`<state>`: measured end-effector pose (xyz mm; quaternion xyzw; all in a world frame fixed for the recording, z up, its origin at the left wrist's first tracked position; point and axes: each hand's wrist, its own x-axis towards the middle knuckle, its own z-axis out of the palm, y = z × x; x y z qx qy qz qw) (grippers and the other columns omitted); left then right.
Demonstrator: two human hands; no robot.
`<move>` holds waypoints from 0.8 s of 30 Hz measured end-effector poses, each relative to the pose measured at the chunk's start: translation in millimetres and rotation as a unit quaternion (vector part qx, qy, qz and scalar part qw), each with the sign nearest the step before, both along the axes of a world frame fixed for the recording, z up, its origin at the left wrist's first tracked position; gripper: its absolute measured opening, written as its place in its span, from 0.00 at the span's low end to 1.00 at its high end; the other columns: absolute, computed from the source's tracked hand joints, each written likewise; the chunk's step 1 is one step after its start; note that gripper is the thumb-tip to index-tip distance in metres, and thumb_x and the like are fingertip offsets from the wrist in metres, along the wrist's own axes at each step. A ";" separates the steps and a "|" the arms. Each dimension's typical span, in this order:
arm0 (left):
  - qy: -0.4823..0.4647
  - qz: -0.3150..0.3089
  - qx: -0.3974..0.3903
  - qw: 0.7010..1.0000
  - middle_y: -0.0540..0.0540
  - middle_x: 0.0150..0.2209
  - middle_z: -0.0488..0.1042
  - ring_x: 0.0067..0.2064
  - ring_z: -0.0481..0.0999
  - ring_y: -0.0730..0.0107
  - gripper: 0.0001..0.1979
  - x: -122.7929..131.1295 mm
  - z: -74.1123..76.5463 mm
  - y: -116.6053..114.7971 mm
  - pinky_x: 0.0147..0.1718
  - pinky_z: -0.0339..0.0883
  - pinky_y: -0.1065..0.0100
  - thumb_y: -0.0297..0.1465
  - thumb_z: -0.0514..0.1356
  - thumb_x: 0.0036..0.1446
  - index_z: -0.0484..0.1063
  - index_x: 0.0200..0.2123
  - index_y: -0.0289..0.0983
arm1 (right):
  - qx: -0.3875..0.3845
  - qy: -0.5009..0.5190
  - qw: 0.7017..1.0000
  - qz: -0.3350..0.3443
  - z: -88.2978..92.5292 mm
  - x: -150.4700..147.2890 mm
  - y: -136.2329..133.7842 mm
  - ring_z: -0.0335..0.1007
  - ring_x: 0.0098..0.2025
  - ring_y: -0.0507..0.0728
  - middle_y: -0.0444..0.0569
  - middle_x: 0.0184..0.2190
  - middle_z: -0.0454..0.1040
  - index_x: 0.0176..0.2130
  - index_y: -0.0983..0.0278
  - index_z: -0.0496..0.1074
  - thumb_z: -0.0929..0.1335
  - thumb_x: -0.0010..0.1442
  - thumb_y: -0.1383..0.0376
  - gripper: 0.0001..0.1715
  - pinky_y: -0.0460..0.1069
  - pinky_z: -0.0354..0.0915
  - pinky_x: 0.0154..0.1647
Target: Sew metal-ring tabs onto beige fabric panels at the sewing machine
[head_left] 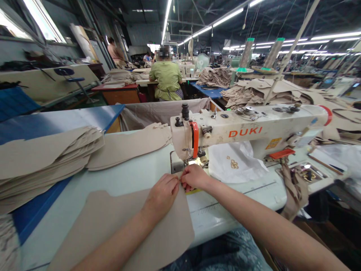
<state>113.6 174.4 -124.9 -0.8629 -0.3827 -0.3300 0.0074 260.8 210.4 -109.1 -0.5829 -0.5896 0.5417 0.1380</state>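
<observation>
A large beige fabric piece [121,222] lies flat on the pale sewing table, its upper right corner just in front of the needle area of the white sewing machine [220,131]. My left hand [162,194] rests on that corner, fingers curled and pinching the fabric edge. Close against it, my right hand [194,177] is closed, its fingertips meeting the left ones at the same corner. Whatever small thing the right fingers pinch is hidden by the hand. The machine's lit needle area sits directly behind both hands.
Stacked beige panels [47,162] lie at left, with another pile [129,145] behind the fabric. Several small gold rings [234,163] sit on a white sheet [222,173] under the machine arm. Beige straps [293,188] hang at right. A co-worker [166,77] sits ahead, back turned.
</observation>
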 end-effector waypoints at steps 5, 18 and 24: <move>0.010 -0.008 -0.004 1.000 0.46 0.28 0.73 0.32 0.72 0.67 0.13 -0.6 -0.4 2.2 0.33 0.71 0.67 0.23 0.48 0.60 0.68 0.27 0.37 | 0.074 -0.043 0.996 0.029 2.4 3.5 -1.0 0.68 0.18 0.49 0.41 0.15 0.69 0.19 0.65 0.68 0.64 0.51 0.75 0.13 0.42 0.63 0.20; -0.015 -0.015 -0.014 1.000 0.46 0.30 0.74 0.34 0.73 0.66 0.09 -2.6 -1.9 3.5 0.36 0.70 0.66 0.22 0.51 0.58 0.68 0.29 0.37 | 0.512 -0.187 0.756 0.361 6.4 68.6 -87.5 0.63 0.49 0.60 0.55 0.44 0.72 0.49 0.69 0.68 0.62 0.64 0.69 0.14 0.57 0.57 0.56; -0.012 -0.024 -0.016 0.999 0.47 0.29 0.75 0.34 0.73 0.68 0.10 -2.2 1.7 3.7 0.35 0.71 0.66 0.23 0.50 0.60 0.69 0.30 0.37 | 0.524 -0.206 0.756 0.335 -0.9 58.6 -80.9 0.57 0.58 0.60 0.54 0.54 0.67 0.50 0.64 0.67 0.61 0.65 0.67 0.14 0.60 0.52 0.60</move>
